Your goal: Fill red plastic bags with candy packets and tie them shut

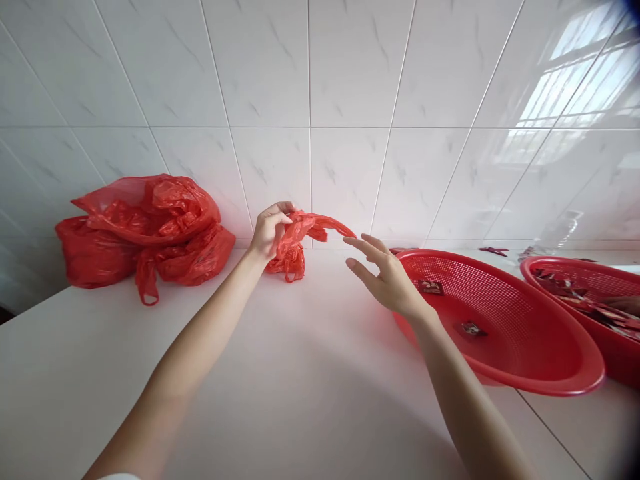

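Note:
Thumb and fingers of my left hand [273, 230] pinch a crumpled red plastic bag [311, 227] above the white table, close to the tiled wall. A narrow strip of the bag stretches right to the fingertips of my right hand [383, 273]. Those fingers are spread and extended; whether they touch the strip is hard to see. Under my left hand lies more bunched red plastic [289, 267], and I cannot tell if it belongs to the same bag. To the right of my right hand stands a red perforated basket [520, 380] with a few small dark packets [430, 287] in it.
Large filled or bunched red plastic bags [150, 227] sit at the left against the tiled wall [350, 80]. A second red basket [550, 267] with many dark packets is at the far right, where another person's hand [625, 304] partly shows. Dark scraps [494, 251] lie behind the baskets.

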A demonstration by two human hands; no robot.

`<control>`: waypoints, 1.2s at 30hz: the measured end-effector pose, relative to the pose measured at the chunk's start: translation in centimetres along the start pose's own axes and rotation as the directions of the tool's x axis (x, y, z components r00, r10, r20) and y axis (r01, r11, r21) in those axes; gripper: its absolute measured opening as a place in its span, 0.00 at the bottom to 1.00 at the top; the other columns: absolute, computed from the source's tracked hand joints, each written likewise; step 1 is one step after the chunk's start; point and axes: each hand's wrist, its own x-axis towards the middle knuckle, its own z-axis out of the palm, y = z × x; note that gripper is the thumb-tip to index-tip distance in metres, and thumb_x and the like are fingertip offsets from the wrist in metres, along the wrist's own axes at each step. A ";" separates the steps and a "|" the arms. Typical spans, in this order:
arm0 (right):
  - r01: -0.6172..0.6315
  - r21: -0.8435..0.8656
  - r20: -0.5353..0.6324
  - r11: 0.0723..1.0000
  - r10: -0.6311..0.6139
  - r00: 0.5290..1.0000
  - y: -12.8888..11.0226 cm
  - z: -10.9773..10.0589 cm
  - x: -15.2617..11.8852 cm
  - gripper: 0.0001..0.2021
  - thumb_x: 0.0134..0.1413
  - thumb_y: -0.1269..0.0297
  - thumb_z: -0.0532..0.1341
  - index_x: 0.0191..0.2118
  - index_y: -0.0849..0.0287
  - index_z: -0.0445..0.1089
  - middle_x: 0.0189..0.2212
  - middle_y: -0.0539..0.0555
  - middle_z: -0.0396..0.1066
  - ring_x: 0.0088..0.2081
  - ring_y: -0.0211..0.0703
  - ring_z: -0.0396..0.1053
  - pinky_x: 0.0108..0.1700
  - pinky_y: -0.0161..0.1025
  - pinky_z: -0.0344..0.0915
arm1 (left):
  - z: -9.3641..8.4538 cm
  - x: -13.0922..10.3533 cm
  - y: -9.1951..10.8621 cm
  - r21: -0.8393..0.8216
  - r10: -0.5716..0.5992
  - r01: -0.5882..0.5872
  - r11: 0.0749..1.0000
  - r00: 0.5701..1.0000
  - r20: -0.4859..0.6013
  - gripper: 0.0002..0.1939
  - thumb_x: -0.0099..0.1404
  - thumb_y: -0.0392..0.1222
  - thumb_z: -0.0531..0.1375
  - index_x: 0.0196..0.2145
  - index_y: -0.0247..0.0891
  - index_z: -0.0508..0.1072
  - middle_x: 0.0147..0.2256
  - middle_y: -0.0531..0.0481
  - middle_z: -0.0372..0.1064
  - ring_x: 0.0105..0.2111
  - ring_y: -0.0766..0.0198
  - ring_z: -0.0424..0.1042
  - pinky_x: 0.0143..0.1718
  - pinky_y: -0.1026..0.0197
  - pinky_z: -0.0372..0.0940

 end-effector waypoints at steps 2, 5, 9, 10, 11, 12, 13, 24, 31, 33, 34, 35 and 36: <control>-0.031 -0.022 -0.027 0.999 0.031 0.999 0.0 0.2 0.1 0.23 0.67 0.48 0.52 0.65 0.43 0.61 0.70 0.58 0.47 0.71 0.58 0.43 0.62 0.58 0.57 | 1.1 -2.0 1.1 -0.130 -0.080 0.095 0.987 0.990 0.118 0.12 0.46 0.31 0.57 0.32 0.34 0.72 0.33 0.50 0.69 0.31 0.65 0.71 0.32 0.64 0.67; -0.085 -0.102 -0.090 0.991 0.076 0.993 0.2 0.4 0.3 0.23 0.67 0.47 0.50 0.63 0.43 0.63 0.71 0.58 0.41 0.72 0.61 0.33 0.63 0.65 0.51 | 2.3 -4.8 1.8 -0.099 -0.176 0.200 0.975 0.962 0.211 0.08 0.51 0.33 0.59 0.32 0.34 0.71 0.31 0.51 0.68 0.29 0.65 0.70 0.30 0.62 0.66; -0.045 -0.075 -0.144 0.996 0.034 0.989 0.5 0.7 0.6 0.22 0.68 0.48 0.50 0.59 0.50 0.67 0.63 0.60 0.59 0.66 0.60 0.55 0.61 0.61 0.57 | 3.3 -7.3 1.9 -0.029 -0.250 0.267 0.963 0.930 0.268 0.10 0.54 0.34 0.65 0.32 0.38 0.67 0.29 0.57 0.62 0.25 0.72 0.65 0.27 0.67 0.61; -0.019 -0.039 -0.132 0.999 0.014 0.991 0.5 0.8 0.6 0.21 0.68 0.49 0.50 0.58 0.51 0.68 0.58 0.60 0.66 0.60 0.57 0.63 0.60 0.59 0.59 | 3.5 -7.8 1.9 -0.011 -0.259 0.274 0.962 0.922 0.286 0.11 0.54 0.34 0.66 0.32 0.38 0.66 0.29 0.57 0.61 0.25 0.72 0.64 0.27 0.68 0.61; -0.003 0.005 -0.117 1.000 0.004 0.993 0.4 0.9 0.7 0.20 0.68 0.49 0.51 0.57 0.52 0.68 0.53 0.59 0.70 0.55 0.55 0.68 0.58 0.58 0.62 | 3.6 -8.2 1.9 0.012 -0.266 0.275 0.961 0.913 0.308 0.11 0.54 0.34 0.66 0.32 0.38 0.65 0.29 0.57 0.60 0.26 0.72 0.64 0.28 0.67 0.61; -0.002 0.053 -0.107 0.999 0.008 0.994 0.4 1.1 0.7 0.20 0.67 0.49 0.51 0.55 0.53 0.68 0.49 0.58 0.73 0.50 0.53 0.71 0.56 0.56 0.64 | 3.7 -8.5 2.0 0.042 -0.270 0.272 0.961 0.904 0.330 0.11 0.54 0.34 0.66 0.31 0.38 0.65 0.30 0.57 0.60 0.27 0.72 0.65 0.29 0.67 0.62; -0.015 0.102 -0.108 0.995 0.026 0.994 0.3 1.3 0.7 0.20 0.66 0.48 0.53 0.54 0.54 0.68 0.47 0.57 0.74 0.47 0.52 0.72 0.53 0.54 0.67 | 3.8 -8.8 2.0 0.077 -0.271 0.260 0.962 0.897 0.349 0.11 0.54 0.34 0.65 0.31 0.38 0.65 0.30 0.57 0.59 0.28 0.71 0.65 0.30 0.66 0.62; -0.227 0.029 -0.418 0.974 0.218 0.882 0.6 1.8 1.0 0.11 0.45 0.67 0.61 0.39 0.58 0.68 0.34 0.56 0.73 0.37 0.51 0.70 0.40 0.49 0.68 | 3.0 -9.9 0.6 0.811 -0.151 -0.117 0.573 0.958 0.245 0.13 0.58 0.29 0.54 0.34 0.38 0.77 0.42 0.45 0.65 0.43 0.58 0.70 0.45 0.56 0.66; -0.237 -0.256 -0.126 0.937 0.211 0.969 -0.4 0.2 -0.2 0.41 0.45 0.77 0.54 0.68 0.55 0.47 0.50 0.63 0.66 0.38 0.49 0.69 0.36 0.44 0.66 | 1.9 -9.9 0.5 0.996 -0.247 0.034 0.085 0.969 -0.012 0.25 0.57 0.28 0.54 0.53 0.37 0.66 0.53 0.36 0.55 0.34 0.56 0.71 0.30 0.56 0.65; -0.278 -0.382 -0.068 0.881 0.274 0.959 -0.8 -0.6 -0.5 0.42 0.47 0.77 0.54 0.70 0.56 0.44 0.50 0.65 0.66 0.38 0.51 0.69 0.35 0.44 0.65 | 1.0 -9.5 0.4 0.988 -0.292 0.077 0.134 0.956 -0.035 0.30 0.55 0.27 0.54 0.56 0.39 0.62 0.51 0.37 0.58 0.36 0.55 0.71 0.31 0.57 0.65; -0.290 -0.428 -0.045 0.856 0.300 0.953 -1.0 -0.9 -0.7 0.42 0.48 0.76 0.54 0.71 0.56 0.43 0.51 0.66 0.65 0.39 0.52 0.69 0.35 0.44 0.65 | 0.6 -9.4 0.3 0.978 -0.311 0.081 0.193 0.950 -0.017 0.31 0.55 0.27 0.54 0.57 0.40 0.61 0.50 0.39 0.60 0.38 0.54 0.71 0.32 0.58 0.65; -0.289 -0.454 -0.022 0.843 0.313 0.949 -1.3 -1.3 -0.9 0.42 0.49 0.75 0.55 0.71 0.56 0.42 0.53 0.67 0.64 0.40 0.53 0.70 0.35 0.45 0.66 | 0.2 -9.3 0.1 0.963 -0.321 0.074 0.260 0.947 0.013 0.31 0.54 0.27 0.54 0.56 0.40 0.62 0.49 0.40 0.62 0.41 0.53 0.70 0.34 0.58 0.66; -0.272 -0.460 -0.007 0.845 0.304 0.953 -1.6 -1.6 -1.1 0.43 0.50 0.74 0.56 0.71 0.55 0.41 0.57 0.68 0.61 0.42 0.54 0.70 0.36 0.45 0.67 | -0.2 -9.3 -0.2 0.943 -0.322 0.066 0.327 0.946 0.046 0.29 0.53 0.27 0.54 0.54 0.39 0.64 0.47 0.41 0.63 0.43 0.53 0.70 0.36 0.58 0.66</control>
